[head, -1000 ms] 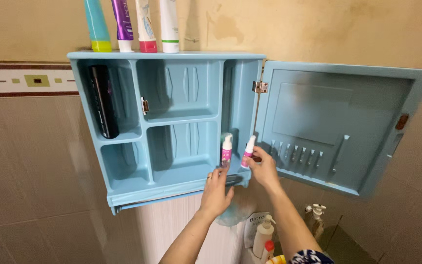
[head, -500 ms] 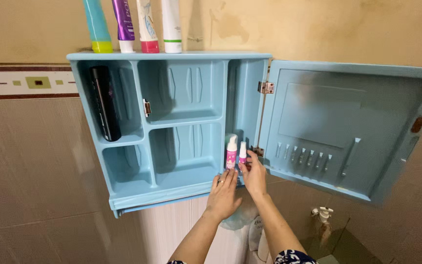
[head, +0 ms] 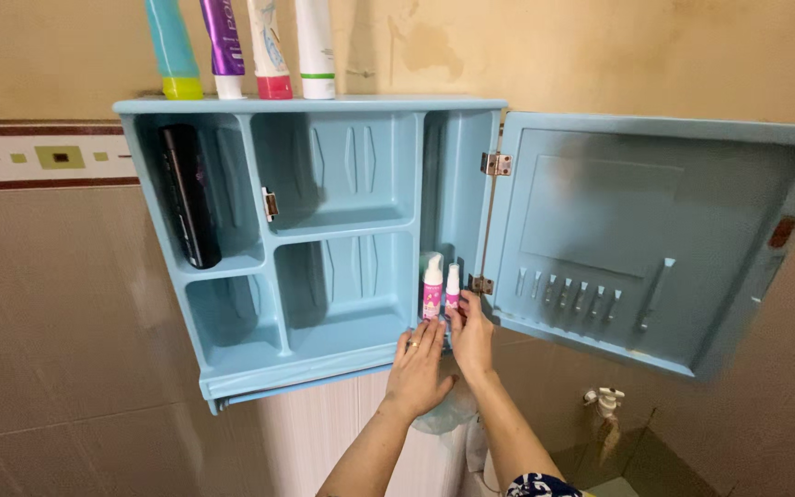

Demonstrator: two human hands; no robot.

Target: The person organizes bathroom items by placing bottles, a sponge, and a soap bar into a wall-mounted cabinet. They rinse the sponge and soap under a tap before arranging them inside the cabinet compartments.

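Two small pink pump bottles (head: 441, 293) stand upright in my blue cabinet's (head: 324, 364) narrow right compartment. My right hand (head: 471, 339) seems to pinch the smaller one's base, though the grip is partly hidden. My left hand (head: 419, 366) rests flat, fingers together, on the near ledge just below.

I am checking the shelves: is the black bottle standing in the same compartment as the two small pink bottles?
No, the black bottle stands in the upper left compartment, while the two small pink bottles stand in the tall right one.
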